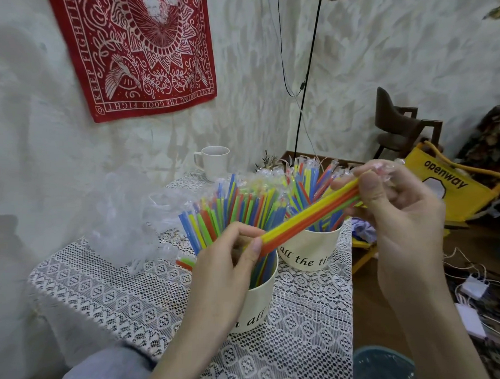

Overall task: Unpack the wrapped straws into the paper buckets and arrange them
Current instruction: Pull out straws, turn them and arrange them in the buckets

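- The left hand (235,257) pinches the lower end of a small bundle of straws (310,217), yellow, orange and green, with thumb and fingers curled round it above the near bucket.
- The right hand (395,205) grips the upper end of the same bundle; crumpled clear wrapper (385,171) shows at its fingertips. The bundle slants up from left to right between the 2 hands.
- A white lace tablecloth (120,292) covers the small table under both hands.
- The near paper bucket (259,303), cream with black lettering, stands on the cloth partly behind the left hand and holds many unwrapped straws (231,205) fanned outward in blue, green, yellow and red.
- The far paper bucket (309,253), same cream kind, stands just beside and behind it; its straws (308,180) still wear clear wrappers at their tops.
- A heap of empty clear wrappers (129,213) lies on the cloth to the left of the buckets; a few straws (185,262) lie at its edge.
- A white mug (214,162) stands at the table's far side.
- A red printed cloth (134,49) hangs on the wall behind, and a yellow bag (453,190) sits right of the table.
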